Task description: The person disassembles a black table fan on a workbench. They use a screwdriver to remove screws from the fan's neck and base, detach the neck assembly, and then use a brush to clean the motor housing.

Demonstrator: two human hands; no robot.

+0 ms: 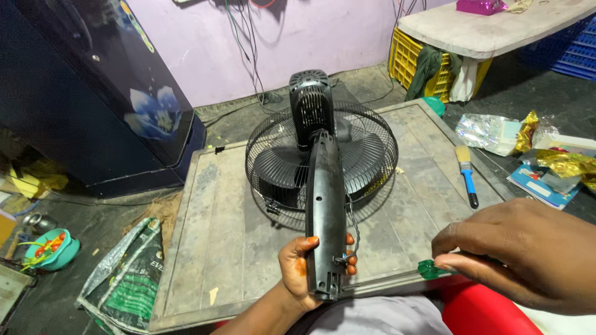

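Left hand (305, 265) has a closed grip around the bottom end of the fan's black stand column (325, 205), low centre of the frame, thumb on one side and fingertips curling round the other, right by a small metal fitting. Right hand (528, 251), lower right, is pinched shut on a green-handled tool (429, 269) (only the green end shows, so I can't tell what kind), and it sits apart from the column.

The table fan (321, 158) lies face down on the grey board worktop (211, 223), wire grille (273, 180) flat against it, motor housing (309, 102) pointing toward upper centre. My read: the column is stiff, smooth plastic, a good place to hold; weight likely sits up at the motor end, so the far end would drag. The grille wires look thin and bendable, poor for gripping.

Further out, a blue-handled paintbrush (467, 175) lies at right, shiny wrappers (546, 155) beyond it, a green printed sack (127, 279) lower left, a teal bowl (51, 248) at the left edge.
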